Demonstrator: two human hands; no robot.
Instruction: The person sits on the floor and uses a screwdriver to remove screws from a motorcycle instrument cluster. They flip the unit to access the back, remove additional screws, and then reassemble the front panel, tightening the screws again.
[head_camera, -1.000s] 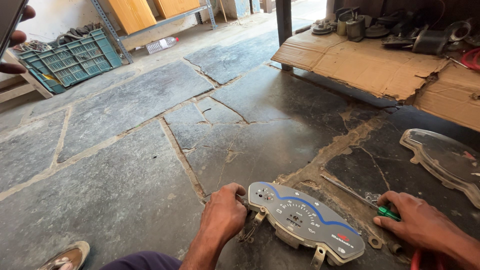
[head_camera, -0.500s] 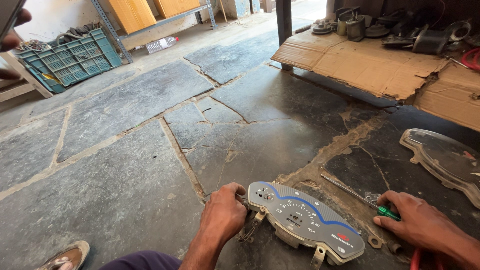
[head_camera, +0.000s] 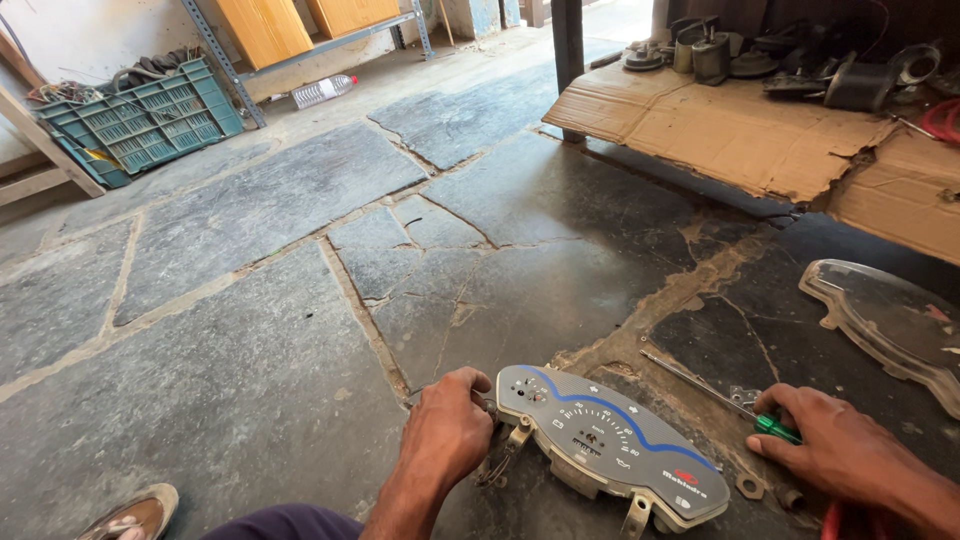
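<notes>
1. The left hand (head_camera: 445, 440) curls shut on the left edge of the instrument cluster (head_camera: 610, 455) lying on the stone floor (head_camera: 250, 380); a firm hold steadies it.
2. The right hand (head_camera: 850, 460) grips the green-handled screwdriver (head_camera: 715, 393); fingers (head_camera: 780, 400) look closed, partly hidden.
3. Beyond lies a clear lens cover (head_camera: 890, 325).

My left hand (head_camera: 447, 432) sits low at about six o'clock in my view, knuckles up, fingers curled down and closed at the tips. Its forearm runs back toward me from seven o'clock, wrist nearly straight. My right hand (head_camera: 835, 450) lies at four o'clock, palm down, fingers bent inward and pointing toward nine o'clock, the thumb tucked beside them in a loose closed grip. Its forearm comes in from the lower right corner. The two hands are well apart.
</notes>
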